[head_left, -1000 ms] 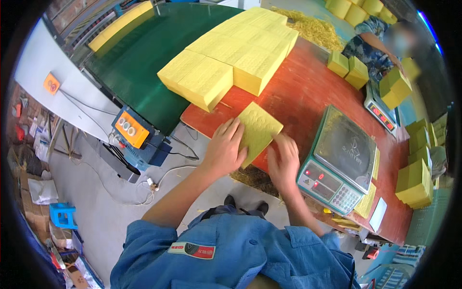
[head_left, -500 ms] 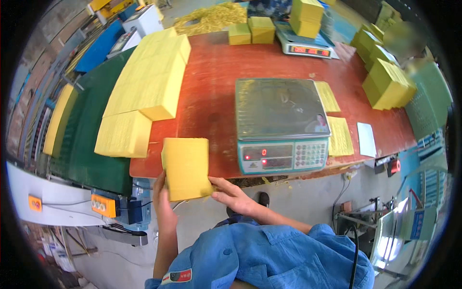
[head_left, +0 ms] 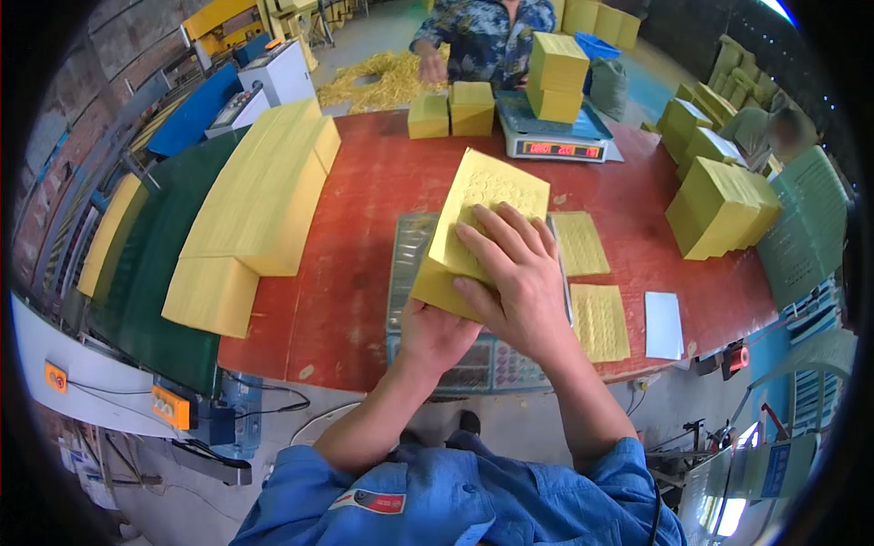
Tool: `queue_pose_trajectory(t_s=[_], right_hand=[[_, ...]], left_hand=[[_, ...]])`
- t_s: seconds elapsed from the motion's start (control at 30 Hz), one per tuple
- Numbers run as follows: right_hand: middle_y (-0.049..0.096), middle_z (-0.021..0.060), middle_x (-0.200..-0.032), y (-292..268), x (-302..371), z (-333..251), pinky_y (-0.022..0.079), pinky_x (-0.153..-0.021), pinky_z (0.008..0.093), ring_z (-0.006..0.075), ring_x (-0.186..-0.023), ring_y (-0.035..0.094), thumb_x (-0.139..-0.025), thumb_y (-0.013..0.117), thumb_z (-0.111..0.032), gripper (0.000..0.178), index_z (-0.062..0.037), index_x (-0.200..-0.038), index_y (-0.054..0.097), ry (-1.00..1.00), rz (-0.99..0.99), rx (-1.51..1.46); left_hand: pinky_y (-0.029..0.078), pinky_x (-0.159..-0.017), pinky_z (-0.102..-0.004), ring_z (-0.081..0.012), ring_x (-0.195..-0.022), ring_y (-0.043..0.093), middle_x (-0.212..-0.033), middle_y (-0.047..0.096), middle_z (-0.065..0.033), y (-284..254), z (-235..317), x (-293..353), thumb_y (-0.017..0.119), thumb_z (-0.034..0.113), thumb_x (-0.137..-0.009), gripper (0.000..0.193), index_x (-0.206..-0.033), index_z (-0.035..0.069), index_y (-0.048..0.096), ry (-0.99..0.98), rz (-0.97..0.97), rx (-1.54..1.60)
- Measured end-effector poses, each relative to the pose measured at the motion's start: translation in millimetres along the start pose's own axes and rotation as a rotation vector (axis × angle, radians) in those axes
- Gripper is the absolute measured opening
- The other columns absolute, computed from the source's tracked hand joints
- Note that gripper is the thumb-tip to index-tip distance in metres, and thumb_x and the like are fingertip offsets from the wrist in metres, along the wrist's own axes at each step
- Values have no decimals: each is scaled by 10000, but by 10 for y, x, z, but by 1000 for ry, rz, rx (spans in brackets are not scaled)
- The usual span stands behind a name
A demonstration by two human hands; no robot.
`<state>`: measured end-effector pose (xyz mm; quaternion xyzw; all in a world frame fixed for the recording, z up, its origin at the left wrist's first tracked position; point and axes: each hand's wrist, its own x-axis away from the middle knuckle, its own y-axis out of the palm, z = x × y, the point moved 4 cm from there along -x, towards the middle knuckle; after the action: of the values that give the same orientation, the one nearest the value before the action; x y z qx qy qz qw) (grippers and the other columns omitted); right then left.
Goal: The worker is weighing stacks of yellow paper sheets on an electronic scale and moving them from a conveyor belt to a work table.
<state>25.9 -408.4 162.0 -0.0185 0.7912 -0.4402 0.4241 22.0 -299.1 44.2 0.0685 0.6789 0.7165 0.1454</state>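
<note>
Both my hands grip a thick stack of yellow paper, tilted above the near weighing scale. My left hand supports its underside from the near left, most of the fingers hidden beneath. My right hand lies over the embossed top sheet, with the fingers across it and the thumb at the near edge. The stack hides most of the scale's pan, and my wrists cover part of its keypad. Whether the stack touches the pan I cannot tell.
A long row of yellow paper stacks lines the green conveyor. Flat yellow sheets and a white sheet lie right of the scale. A second scale bears stacks at the far edge, where a person stands. More stacks stand far right.
The paper stack has moved right and away from me, from the table's front edge to over the near scale. My right hand has shifted from its side onto its top.
</note>
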Motion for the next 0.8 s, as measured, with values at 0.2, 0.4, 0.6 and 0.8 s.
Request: queue_pose_trajectory(t_s=[0.2,0.4,0.6,0.8], right_hand=[[615,133,-1238,222,-99,500,395,-1010,490,357,-1179,548,-731,733,-239,468,-84,-1164,642,-36,-61,-125],[579,164,-1291,265,31,237,337,-1067,508,373,-1253,491,-692,739,-142,500,-37,-1169,631,-66,-189,32],[572,174,-1296,314,-121,-274,302,-1095,533,394,-1290,462,-700,741,-121,499,-22,-1174,622,-24,-235,11],[564,192,-1302,1512,-925,-1380,374,-1055,491,382,-1247,505,-759,705,-98,523,-5,-1254,565,-226,-255,-281]], left_hand=[[376,-1090,-483,-281,-1306,465,-1385,515,-86,-380,-204,-110,371,400,-1013,477,-1371,103,477,33,166,-61],[376,-1107,-456,-318,-1282,495,-1369,506,-234,-384,173,584,324,427,-1032,588,-1405,-19,407,-317,316,-233],[431,-1041,-424,-287,-1212,560,-1316,564,-212,-105,1697,1061,402,373,-1025,529,-1362,-31,459,133,416,-847],[356,-1084,-474,-427,-1298,440,-1362,470,-315,-27,3255,946,594,350,-926,614,-1368,-45,435,885,636,-2499]])
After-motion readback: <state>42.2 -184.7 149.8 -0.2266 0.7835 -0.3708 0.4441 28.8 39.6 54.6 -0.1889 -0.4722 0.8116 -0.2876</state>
